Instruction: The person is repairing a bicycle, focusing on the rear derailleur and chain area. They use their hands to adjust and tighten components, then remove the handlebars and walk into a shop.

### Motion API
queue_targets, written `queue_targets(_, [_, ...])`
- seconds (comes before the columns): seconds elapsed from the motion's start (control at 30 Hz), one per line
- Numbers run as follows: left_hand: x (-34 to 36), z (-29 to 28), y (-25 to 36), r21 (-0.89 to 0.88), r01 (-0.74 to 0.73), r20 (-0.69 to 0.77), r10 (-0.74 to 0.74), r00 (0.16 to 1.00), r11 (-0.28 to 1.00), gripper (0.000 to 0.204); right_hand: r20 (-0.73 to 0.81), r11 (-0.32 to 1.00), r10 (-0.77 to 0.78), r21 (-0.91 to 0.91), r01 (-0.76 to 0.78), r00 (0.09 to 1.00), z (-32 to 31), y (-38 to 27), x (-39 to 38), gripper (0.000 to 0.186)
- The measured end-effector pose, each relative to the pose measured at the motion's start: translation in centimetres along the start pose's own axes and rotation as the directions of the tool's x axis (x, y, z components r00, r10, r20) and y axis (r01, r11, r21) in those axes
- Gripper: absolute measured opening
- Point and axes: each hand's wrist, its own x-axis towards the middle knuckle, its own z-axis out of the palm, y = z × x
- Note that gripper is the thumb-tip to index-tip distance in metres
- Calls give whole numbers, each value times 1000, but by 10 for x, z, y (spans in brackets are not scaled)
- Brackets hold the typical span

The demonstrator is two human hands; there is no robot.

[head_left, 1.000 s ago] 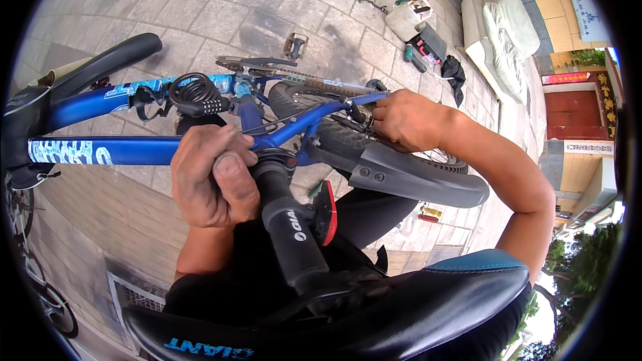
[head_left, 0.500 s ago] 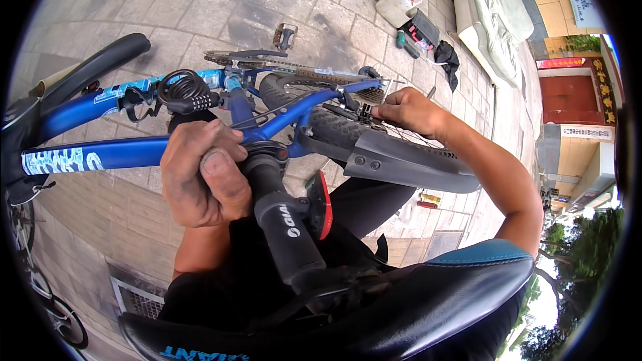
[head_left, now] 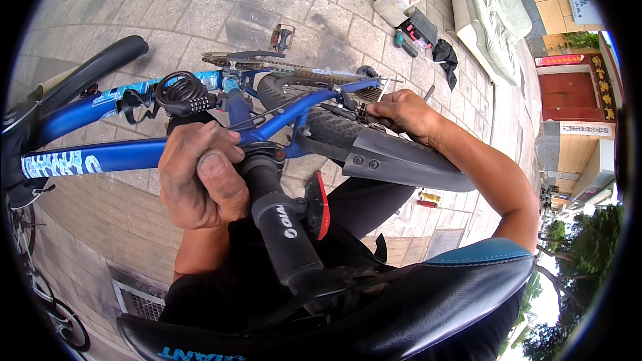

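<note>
A blue bicycle (head_left: 281,117) lies tilted across the view, with a coiled cable lock (head_left: 177,90) on its frame. My left hand (head_left: 200,177) is curled closed at the top tube beside the black seatpost (head_left: 277,220); what is inside its fingers is hidden. My right hand (head_left: 401,113) pinches a small dark part (head_left: 361,112) by the rear brake, over the rear tyre (head_left: 321,127). The black saddle (head_left: 414,294) fills the lower edge, a red reflector (head_left: 317,204) sits by the seatpost, and a grey mudguard (head_left: 401,160) extends to the right.
Behind the wheel lie a loose pedal (head_left: 281,37), a white container (head_left: 394,7), a tool case (head_left: 418,27), a drill (head_left: 404,43) and a black bag (head_left: 445,60). A pale sofa (head_left: 491,27) stands upper right. Screwdrivers (head_left: 428,199) lie right of my leg; another bicycle (head_left: 63,321) is left.
The view has shifted, so the scene sits a little higher and further left. My right hand's fingers have moved slightly at the rear brake; my left hand stays curled by the seatpost.
</note>
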Motion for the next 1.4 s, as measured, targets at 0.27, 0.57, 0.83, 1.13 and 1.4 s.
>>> queue_targets(0.27, [-1,1,1,-19,13,-4,-13,1000,1000,29,217,982,72,158,-107,973,-17,7,11,29])
queue_targets(0.57, [1,1,0,-12,-17,13,17,1000,1000,30,153,750,-302,-571,333,941,-8,-15,6,25])
queue_targets(0.83, [0,3,-3,3,-27,-17,27,999,1000,29,822,-539,-132,-528,656,553,14,-75,2,9])
queue_targets(1.13, [1,0,1,24,10,10,-10,1000,1000,28,796,-400,-348,-603,690,494,0,-60,-8,12])
queue_targets(1.4, [2,-1,-1,36,-9,2,9,1000,999,28,377,244,-466,-815,526,800,-18,-39,-3,31])
